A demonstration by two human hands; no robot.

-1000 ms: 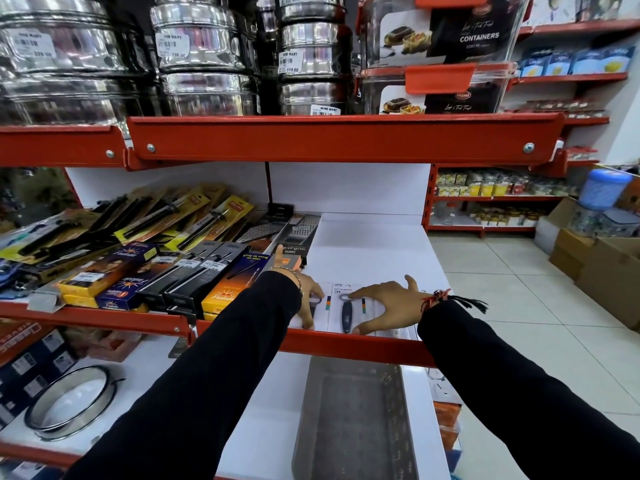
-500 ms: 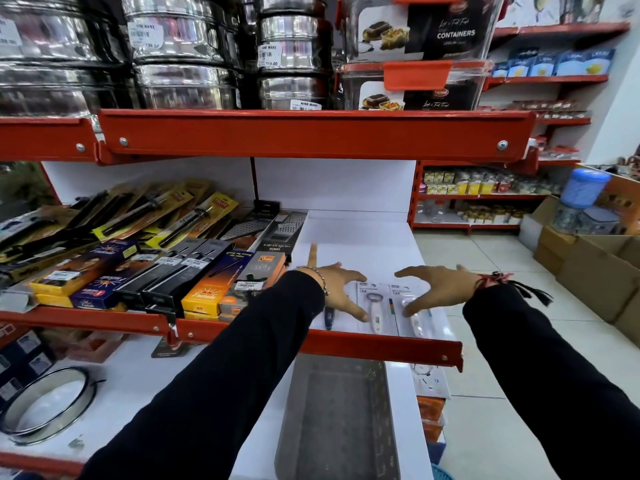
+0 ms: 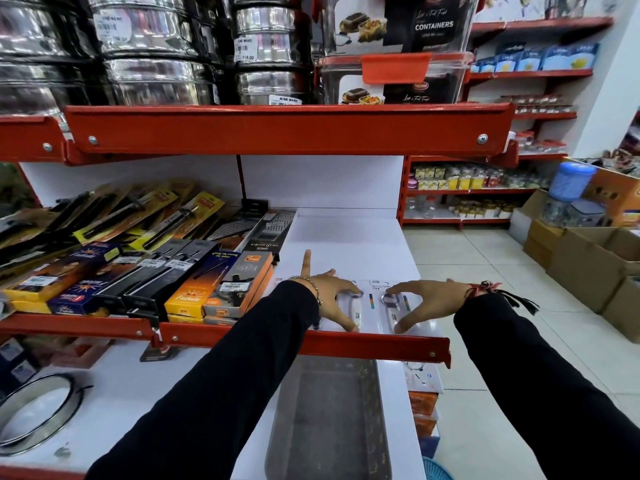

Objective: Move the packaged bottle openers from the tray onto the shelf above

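Observation:
Packaged bottle openers (image 3: 375, 306) on white cards lie side by side at the front right of the white shelf (image 3: 346, 244), just behind its red lip. My left hand (image 3: 329, 292) rests spread on the left cards, fingertips on a white-handled opener. My right hand (image 3: 426, 299) arches over the right card (image 3: 398, 306), fingertips touching it. Neither hand grips anything. Below the shelf stands a grey tray (image 3: 329, 420) that looks bare inside. One more carded pack (image 3: 420, 375) shows at the lower shelf's right edge.
Boxed lighters (image 3: 239, 285) and carded tools fill the shelf's left half. Steel tins (image 3: 156, 74) and container boxes sit on the shelf above. A metal ring (image 3: 34, 410) lies on the lower left shelf. Cardboard boxes (image 3: 588, 265) stand on the aisle floor at right.
The cards have been spread further right along the shelf front. Both hands have shifted right and opened out over them; a dark-handled opener seen earlier is now covered.

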